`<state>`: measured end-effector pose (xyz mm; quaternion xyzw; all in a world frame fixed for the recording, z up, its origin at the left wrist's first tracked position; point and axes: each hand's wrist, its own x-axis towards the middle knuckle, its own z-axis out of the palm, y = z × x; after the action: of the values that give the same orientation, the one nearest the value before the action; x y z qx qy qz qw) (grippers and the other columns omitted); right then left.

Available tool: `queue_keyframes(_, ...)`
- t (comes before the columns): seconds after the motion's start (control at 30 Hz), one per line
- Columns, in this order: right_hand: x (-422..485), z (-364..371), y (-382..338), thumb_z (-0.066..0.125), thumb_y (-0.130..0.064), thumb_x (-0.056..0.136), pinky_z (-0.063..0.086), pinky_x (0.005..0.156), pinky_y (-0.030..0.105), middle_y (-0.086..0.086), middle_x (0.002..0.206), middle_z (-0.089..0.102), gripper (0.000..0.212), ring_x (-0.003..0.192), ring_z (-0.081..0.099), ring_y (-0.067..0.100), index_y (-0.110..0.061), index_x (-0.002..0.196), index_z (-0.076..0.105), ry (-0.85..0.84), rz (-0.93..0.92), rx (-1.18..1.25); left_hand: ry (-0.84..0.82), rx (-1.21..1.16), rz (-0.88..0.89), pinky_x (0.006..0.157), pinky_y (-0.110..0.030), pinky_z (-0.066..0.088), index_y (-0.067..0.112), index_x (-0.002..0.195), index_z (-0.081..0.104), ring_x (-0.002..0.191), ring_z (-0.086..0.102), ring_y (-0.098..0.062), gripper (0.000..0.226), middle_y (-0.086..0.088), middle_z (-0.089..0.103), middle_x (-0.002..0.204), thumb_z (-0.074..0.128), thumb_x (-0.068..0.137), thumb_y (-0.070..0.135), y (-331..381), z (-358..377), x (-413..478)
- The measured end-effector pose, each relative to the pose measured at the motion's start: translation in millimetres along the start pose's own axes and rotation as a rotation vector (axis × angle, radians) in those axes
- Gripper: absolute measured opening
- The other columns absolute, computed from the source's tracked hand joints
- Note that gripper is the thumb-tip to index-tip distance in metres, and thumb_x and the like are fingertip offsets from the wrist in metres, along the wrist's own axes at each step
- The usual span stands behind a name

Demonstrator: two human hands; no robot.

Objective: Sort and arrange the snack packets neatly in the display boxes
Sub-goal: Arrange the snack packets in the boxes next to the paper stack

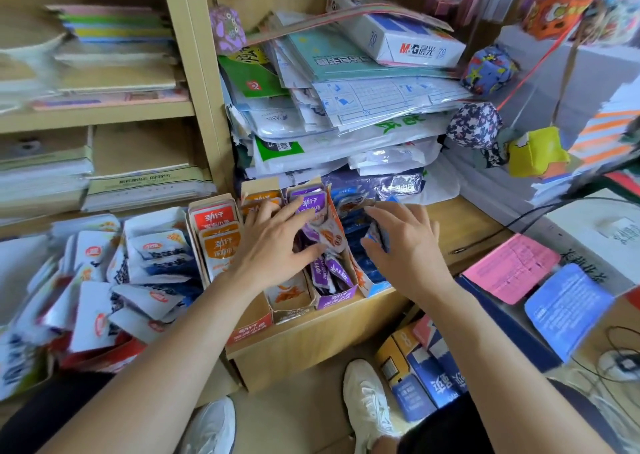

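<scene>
Left hand [273, 245] splayed flat on purple packets [327, 270], mid-frame; right hand [408, 245] gripped blue packets [377, 237]. Looked best slotted upright, imo.

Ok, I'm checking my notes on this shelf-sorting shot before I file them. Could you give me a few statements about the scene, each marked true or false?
The right hand grips a few blue packets above the blue box. True.
The left hand holds a pen. False: it holds nothing and reaches, fingers spread, over the orange box and the purple box.
The purple box holds purple packets. True.
The white packets lie to the right of the blue box. False: they are heaped to the left of all the display boxes.
An M&G paper pack tops the pile behind the boxes. True.
</scene>
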<state>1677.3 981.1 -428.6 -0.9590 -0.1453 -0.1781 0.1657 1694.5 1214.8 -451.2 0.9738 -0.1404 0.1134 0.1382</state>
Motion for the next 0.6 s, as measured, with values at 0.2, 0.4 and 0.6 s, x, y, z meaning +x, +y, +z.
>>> queue_keyframes(0.2, -7.5, 26.8, -45.6, 0.063, -0.039, 0.095, 0.042, 0.11, 0.046, 0.002, 0.156, 0.04, 0.067, 0.14, 0.041, 0.026, -0.022, 0.153, 0.036, -0.206, -0.197, 0.275, 0.221, -0.49, -0.103, 0.102, -0.03, 0.046, 0.027, 0.141, 0.058, 0.116, 0.056, -0.006, 0.046, 0.019, 0.055, 0.13, 0.064, 0.096, 0.017, -21.2, -40.8, -23.7)
queue_keyframes(0.4, 5.2, 50.0, -57.8, 0.052, -0.056, 0.096, 0.051, 0.1, 0.049, -0.001, 0.163, 0.022, 0.084, 0.143, 0.036, 0.028, -0.04, 0.157, -0.004, -0.364, -0.165, 0.168, 0.166, -0.13, -0.133, 0.11, -0.041, 0.038, 0.021, 0.135, 0.063, 0.128, 0.05, -0.021, 0.042, 0.002, 0.063, 0.133, 0.066, 0.093, 0.027, -49.5, -43.4, -54.8)
queue_keyframes(0.6, 20.8, 50.8, -54.9, 0.047, -0.073, 0.09, 0.051, 0.09, 0.04, 0.005, 0.134, 0.06, 0.076, 0.115, 0.06, 0.028, -0.027, 0.148, 0.032, -0.462, 0.118, 0.122, -0.054, 0.048, -0.094, 0.118, -0.05, 0.022, 0.024, 0.153, 0.041, 0.143, 0.022, -0.025, 0.068, 0.003, 0.028, 0.16, 0.055, 0.094, 0.055, -31.5, -26.7, -66.1)
